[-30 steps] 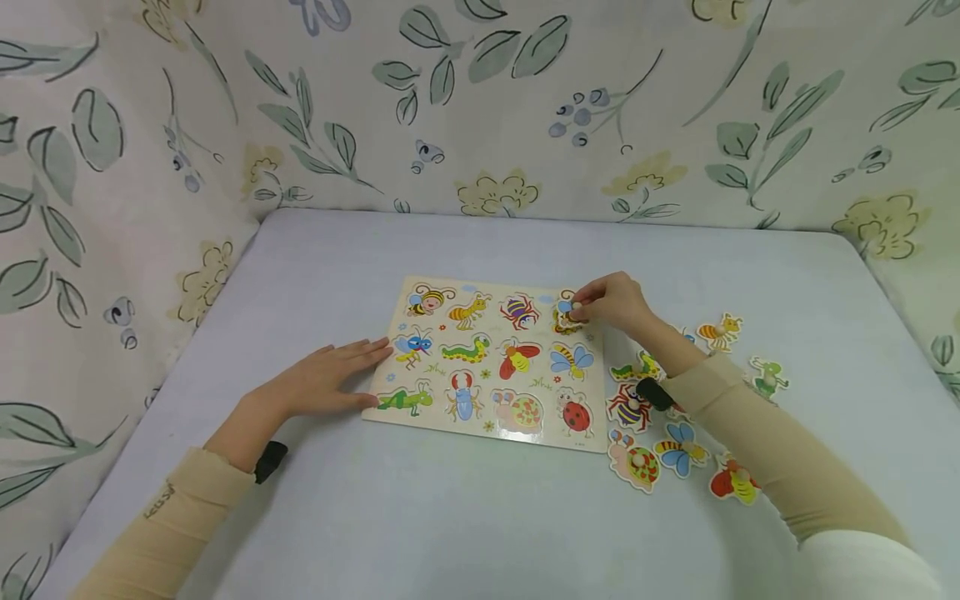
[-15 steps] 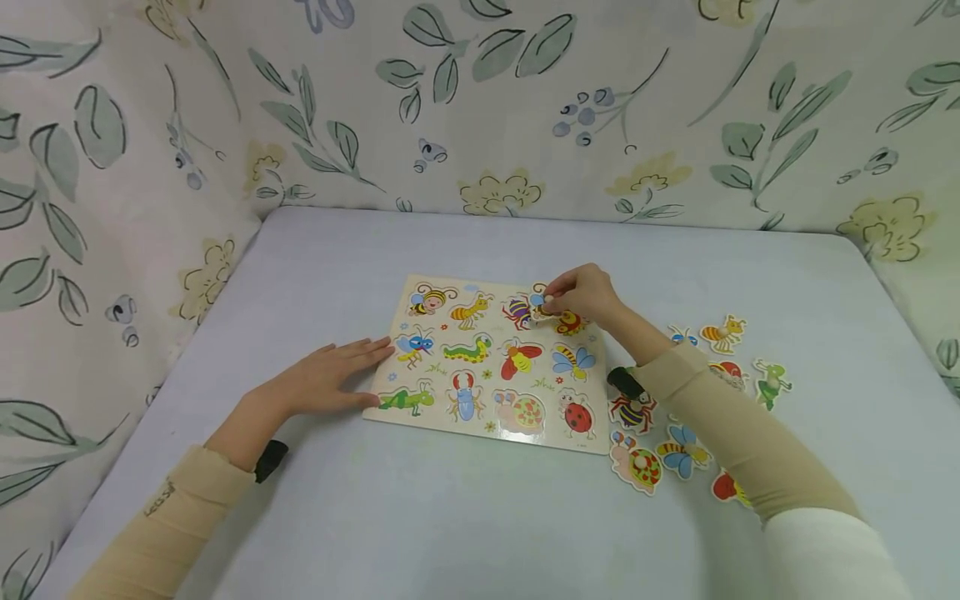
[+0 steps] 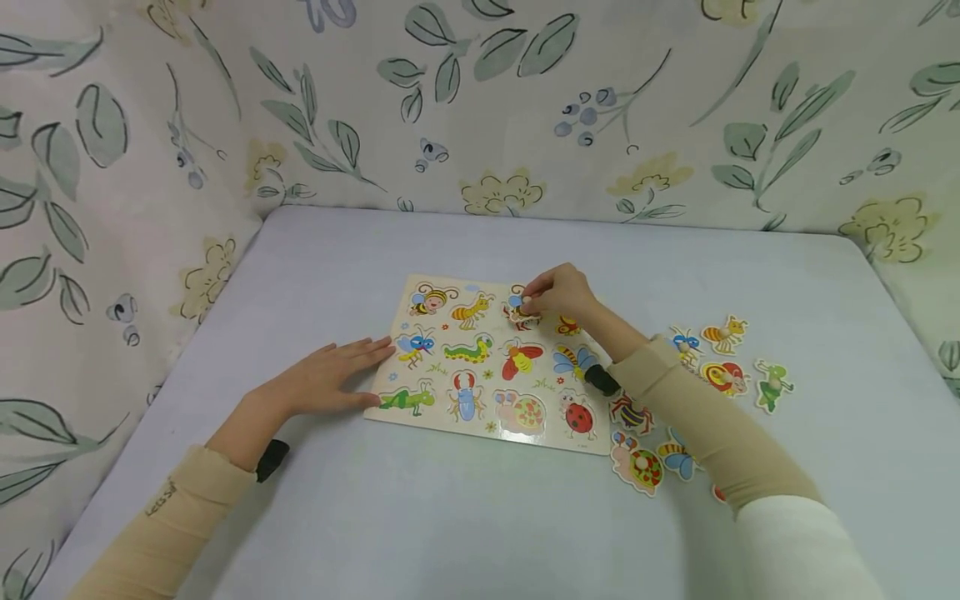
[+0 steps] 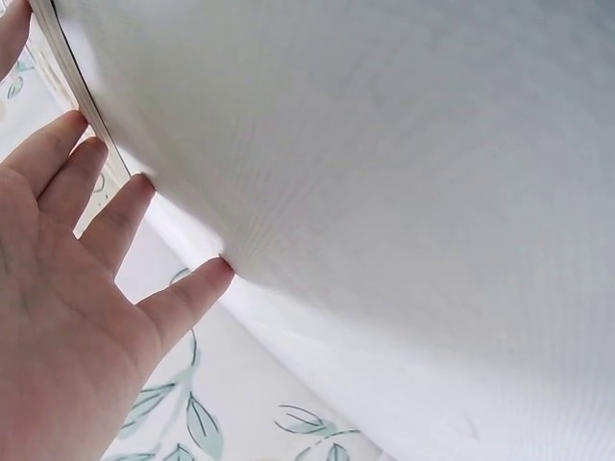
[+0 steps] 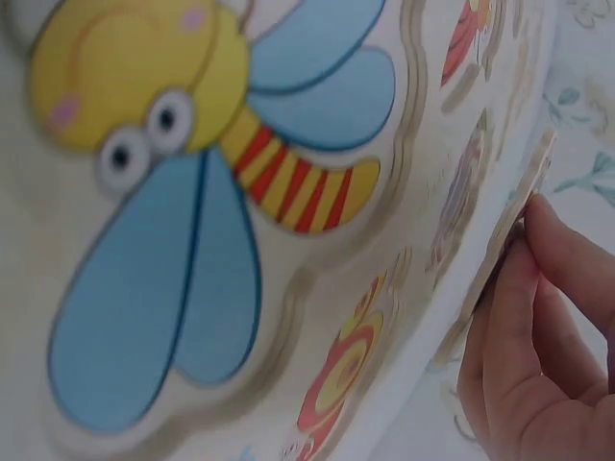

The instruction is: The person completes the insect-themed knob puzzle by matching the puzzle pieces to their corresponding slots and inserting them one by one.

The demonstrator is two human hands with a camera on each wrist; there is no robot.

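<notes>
My left hand (image 3: 322, 379) lies along the left edge of an insect puzzle board (image 3: 555, 425), fingers spread and straight. In the left wrist view, the fingertips of that hand (image 4: 82, 279) meet the board's edge and the white tabletop. My right hand (image 3: 564, 296) pinches a bee puzzle piece (image 3: 516, 302) by its knob, over the spider picture in the board's top row. From the right wrist, the thin wooden piece (image 5: 500, 250) appears edge-on and tilted in the fingers, with the dragonfly picture (image 5: 183, 192) large in front. The bee's lower part is partly hidden.
Right of the board lie several loose pieces: a snail (image 3: 637, 464), a spider (image 3: 632, 414), a ladybug (image 3: 724, 377), an ant (image 3: 724, 334) and a grasshopper (image 3: 771, 385). My right sleeve (image 3: 712, 425) passes over some of them. Floral cloth (image 3: 495, 125) stands behind the table.
My right hand has moved left along the top row with the bee piece, from the rightmost picture to the spider picture. The left hand has stayed in place.
</notes>
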